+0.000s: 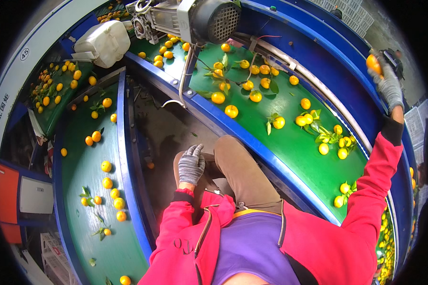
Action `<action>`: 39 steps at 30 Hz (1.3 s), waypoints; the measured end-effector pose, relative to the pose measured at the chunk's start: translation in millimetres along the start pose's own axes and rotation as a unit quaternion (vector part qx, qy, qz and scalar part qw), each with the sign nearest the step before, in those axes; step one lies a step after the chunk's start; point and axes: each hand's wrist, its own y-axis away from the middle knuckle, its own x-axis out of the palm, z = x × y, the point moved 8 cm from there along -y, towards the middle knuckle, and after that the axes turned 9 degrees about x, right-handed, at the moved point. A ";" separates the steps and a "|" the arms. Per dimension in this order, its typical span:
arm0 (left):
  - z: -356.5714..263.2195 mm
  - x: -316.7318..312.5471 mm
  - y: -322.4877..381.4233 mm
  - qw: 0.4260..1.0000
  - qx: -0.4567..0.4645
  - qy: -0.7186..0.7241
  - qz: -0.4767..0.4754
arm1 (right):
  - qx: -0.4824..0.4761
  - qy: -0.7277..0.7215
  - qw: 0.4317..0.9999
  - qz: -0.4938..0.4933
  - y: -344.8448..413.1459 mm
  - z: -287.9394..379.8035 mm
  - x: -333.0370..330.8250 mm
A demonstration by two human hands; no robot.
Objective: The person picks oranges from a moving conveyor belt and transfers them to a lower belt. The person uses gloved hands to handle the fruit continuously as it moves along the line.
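Observation:
My right hand (388,85), in a grey knit glove, is raised at the far right over the blue outer side wall of the right conveyor. An orange mandarin (373,64) is held in its fingers. My left hand (191,166), gloved in striped grey, rests on my knee with its fingers extended, and nothing shows in it. To the right runs a green conveyor belt (299,160) carrying loose mandarins (232,111) and a leafy cluster of mandarins (333,139). Another green belt (82,171), on my left, bears scattered mandarins (118,203) and leaves.
An electric motor (214,21) overhangs the right belt's far end. Beside it sits a white plastic jug (103,42). A blue steel rail (253,139) separates my legs from the right belt. Stacked white crates (57,256) stand at lower left; many fruits (387,245) lie at lower right.

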 end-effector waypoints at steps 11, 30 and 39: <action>-15.0 30.5 0.5 0.999 -0.003 -0.041 0.031 | -0.109 -0.173 0.970 -0.130 84.5 62.0 -21.9; 2.1 0.8 14.4 0.998 0.002 -0.058 0.036 | -0.088 -0.304 0.870 0.379 299.6 297.5 225.0; 7.7 -2.5 11.8 0.997 0.007 -0.073 0.036 | -0.110 -0.276 0.893 0.338 288.8 304.2 217.2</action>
